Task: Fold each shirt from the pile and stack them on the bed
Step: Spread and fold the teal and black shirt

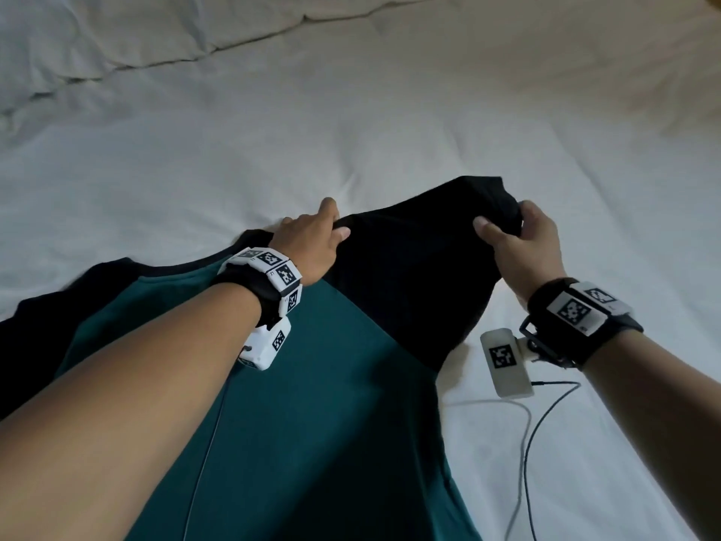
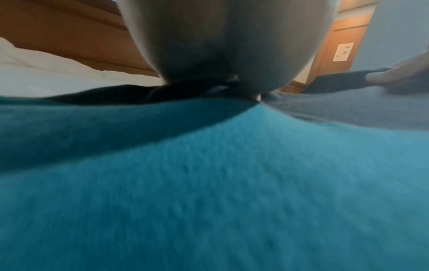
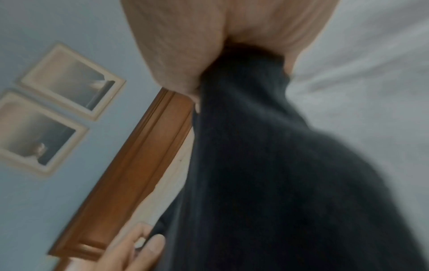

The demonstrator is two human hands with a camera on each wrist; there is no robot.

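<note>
**Black sleeve lifted over a teal shirt on the bed**

The white bed (image 1: 390, 111) carried everything. On it a teal shirt (image 1: 312, 423) lay spread flat toward the near edge, its black collar and left sleeve resting on the sheet. Its black right sleeve (image 1: 409, 275) was raised off the bed, stretched between both hands.

The left hand (image 1: 312, 244) held the sleeve near the shoulder seam, beside the collar, thumb over the fabric edge and fingers curled beneath: a closed grip on the sleeve. The right hand (image 1: 522, 244) pinched the sleeve's outer end, thumb on the near side and fingers wrapped behind the bunched cloth, also a closed grip on it. The sleeve sagged in a shallow fold between the two grips and sloped down to the teal body.

The head view alone showed both forearms reaching forward, each with a black wrist strap bearing white marker blocks, and thin cables (image 1: 522, 454) trailing on the sheet to the right. The left wrist view, low over the teal cloth, showed a wooden headboard (image 2: 69, 36) and a door with a posted notice (image 2: 343, 52). The right wrist view showed black fabric hanging from the palm, with two framed pictures (image 3: 58, 110) on a pale blue wall.
</note>
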